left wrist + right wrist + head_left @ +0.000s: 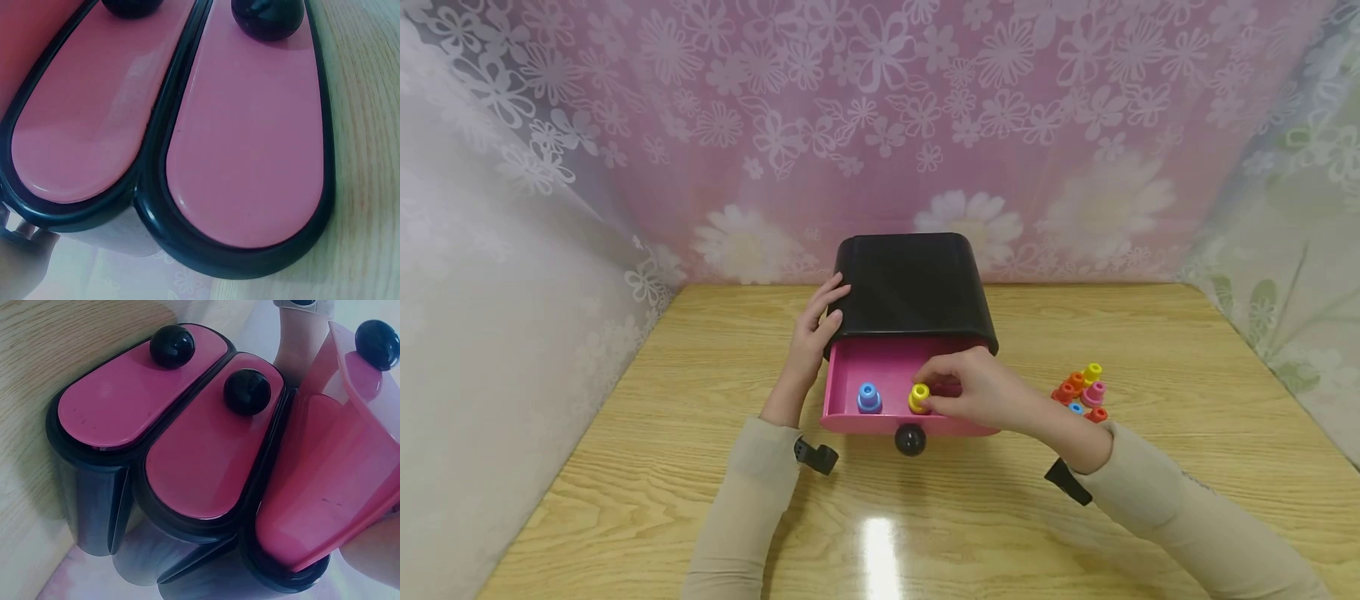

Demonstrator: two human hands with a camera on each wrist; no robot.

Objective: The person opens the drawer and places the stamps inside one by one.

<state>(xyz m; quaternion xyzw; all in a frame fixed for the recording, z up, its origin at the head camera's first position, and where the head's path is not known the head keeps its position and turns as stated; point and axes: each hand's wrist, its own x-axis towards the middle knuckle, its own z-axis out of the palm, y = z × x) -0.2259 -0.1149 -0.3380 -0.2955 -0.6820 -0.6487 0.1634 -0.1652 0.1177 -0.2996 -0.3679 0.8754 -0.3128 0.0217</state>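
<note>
Fingertips of the right hand (981,390) pinched a yellow peg (919,397) and held it low inside the open pink drawer (887,367), near the front wall. The fingers were curled around the top of the peg, and the rest of the hand covered the right part of the drawer, so I could not tell what lay under it. A blue peg (868,397) stood upright in the same drawer, just to the left of the yellow one and apart from it.

The left hand (816,333) rested against the left side of the black cabinet (913,283), with straight fingers laid flat on its edge and the thumb near the drawer. It probably pressed there to keep the cabinet steady while the drawer stood pulled out. The drawer was the top one; its round black knob (910,439) pointed toward the person. In the right wrist view the two other drawers (187,437) were closed, each with its own knob.

On the wooden table (625,467), to the right of the cabinet and well apart from it, a small group of loose pegs (1081,392) stood together, yellow, orange, pink, blue and red. They sat just beside the right wrist, probably for an easy reach.
</note>
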